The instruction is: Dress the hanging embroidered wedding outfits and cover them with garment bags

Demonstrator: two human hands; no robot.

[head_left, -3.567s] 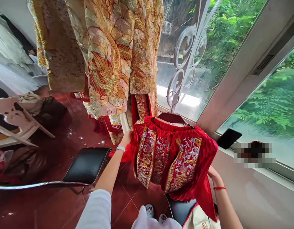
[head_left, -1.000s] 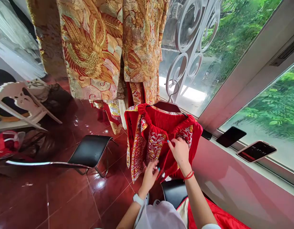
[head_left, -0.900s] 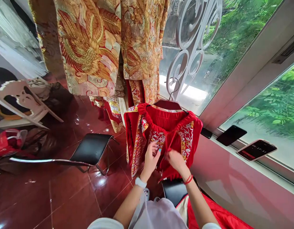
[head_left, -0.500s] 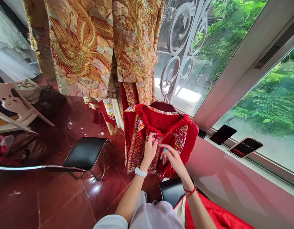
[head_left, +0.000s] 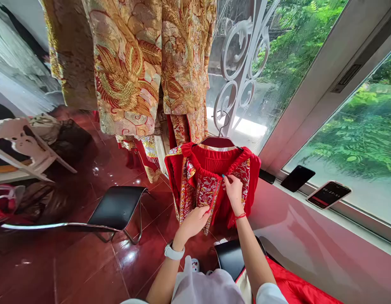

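Observation:
A red embroidered skirt with a gathered waistband hangs in front of me from a dark hanger. My left hand, with a white watch on its wrist, is closed on the edge of the skirt's embroidered front panel, low down. Higher up, my right hand pinches the same panel near its top corner, just under the waistband. Its thumb and fingertips are pressed together there, and a turquoise nail shows. The lower part of the skirt is partly covered by my left hand.
Gold embroidered garments hang at the back left. A black chair stands to the left, another black seat below the skirt. Red fabric lies at lower right. Two phones, one showing a timer, lean on the windowsill.
My left hand has moved down from the waistband to the panel's edge. My right hand has risen and taken hold of the panel's top corner. The view has shifted slightly.

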